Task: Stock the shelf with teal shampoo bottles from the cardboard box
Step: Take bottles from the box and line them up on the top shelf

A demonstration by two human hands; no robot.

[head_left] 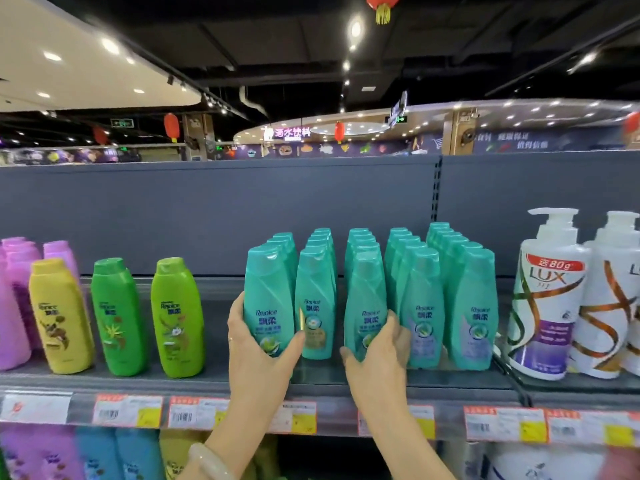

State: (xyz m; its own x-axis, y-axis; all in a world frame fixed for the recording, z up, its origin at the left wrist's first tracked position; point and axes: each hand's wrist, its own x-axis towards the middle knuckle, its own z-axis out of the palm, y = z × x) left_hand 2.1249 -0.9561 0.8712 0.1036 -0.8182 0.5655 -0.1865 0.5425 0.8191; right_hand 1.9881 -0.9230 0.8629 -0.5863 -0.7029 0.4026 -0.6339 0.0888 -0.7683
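Note:
Several rows of teal shampoo bottles stand upright on the grey shelf (214, 379). My left hand (258, 344) grips the front bottle of the leftmost row (268, 296), thumb and fingers wrapped round its lower body. My right hand (379, 348) holds the front bottle of the third row (365, 299) at its base. Between them stands the second row's front bottle (315, 306). Two more teal rows (446, 296) stand to the right. The cardboard box is out of view.
Left of the teal rows stand two green bottles (178, 317), a yellow one (59, 313) and pink ones (14, 299). White pump bottles (545, 296) stand on the right. Price tags (128, 410) line the shelf edge. A gap lies between green and teal bottles.

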